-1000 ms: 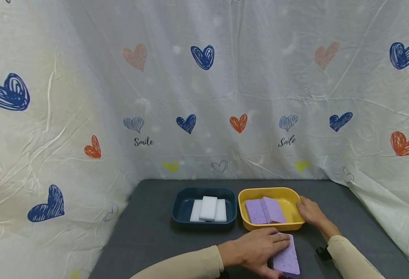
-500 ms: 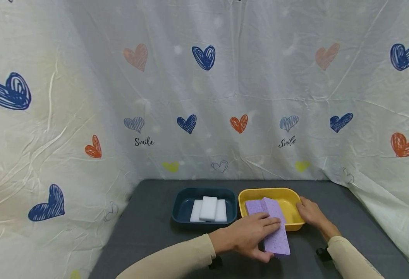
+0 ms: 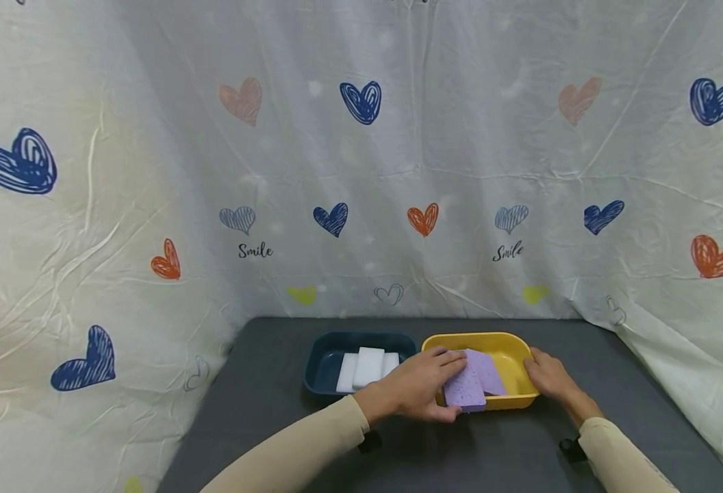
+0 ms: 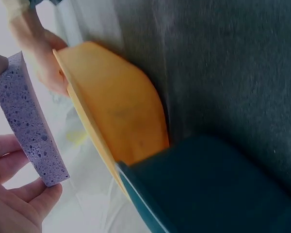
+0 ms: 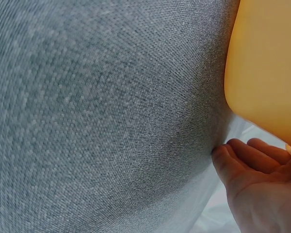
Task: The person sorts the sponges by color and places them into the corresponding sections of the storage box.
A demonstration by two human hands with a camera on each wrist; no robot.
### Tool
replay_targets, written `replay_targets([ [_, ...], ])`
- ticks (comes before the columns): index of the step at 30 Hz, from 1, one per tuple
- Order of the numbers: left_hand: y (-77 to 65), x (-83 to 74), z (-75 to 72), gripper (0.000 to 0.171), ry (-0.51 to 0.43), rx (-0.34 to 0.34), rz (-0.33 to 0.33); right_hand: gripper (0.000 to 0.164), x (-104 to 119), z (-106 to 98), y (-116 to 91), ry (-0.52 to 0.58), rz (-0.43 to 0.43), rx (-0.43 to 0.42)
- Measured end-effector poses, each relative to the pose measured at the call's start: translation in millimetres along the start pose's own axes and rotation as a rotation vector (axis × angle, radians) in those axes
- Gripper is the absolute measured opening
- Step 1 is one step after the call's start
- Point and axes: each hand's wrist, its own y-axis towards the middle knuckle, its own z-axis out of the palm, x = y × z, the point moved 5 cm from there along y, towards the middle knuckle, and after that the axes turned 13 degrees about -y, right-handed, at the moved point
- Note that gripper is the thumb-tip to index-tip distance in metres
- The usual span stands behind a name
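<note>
My left hand (image 3: 420, 383) holds a purple sponge (image 3: 465, 392) over the near left part of the yellow tray (image 3: 512, 363). In the left wrist view the sponge (image 4: 31, 121) is gripped between thumb and fingers, above the tray's rim. Another purple sponge (image 3: 487, 373) lies inside the tray, to the right of the held one; a further one there is hidden behind it. My right hand (image 3: 549, 375) grips the tray's right rim. From the right wrist, that hand (image 5: 262, 179) shows curled fingers by the tray's corner.
To the left stands a dark blue tray (image 3: 321, 373) with several white sponges (image 3: 369, 368) in it. Both trays sit close together on a dark grey cloth-covered table (image 3: 263, 424). A pale curtain (image 3: 361, 164) printed with hearts hangs behind and at the sides.
My left hand has lifted the purple sponge from the table in front and carried it forward and left, over the yellow tray. The right hand has stayed at the rim.
</note>
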Motion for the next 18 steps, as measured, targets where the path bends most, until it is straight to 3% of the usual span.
replay_targets([
  [5,2.2,13.4,-0.5,0.086,0.009,-0.03,-0.031,0.05,1,0,0,-0.018,-0.005,-0.002],
  [13,4.3,28.6,3.5,0.087,0.001,-0.011,-0.108,0.052,1,0,0,-0.007,0.001,0.009],
  [18,8.5,35.5,4.6,0.085,0.021,-0.004,-0.103,0.051,2,-1,1,-0.012,0.013,0.009],
])
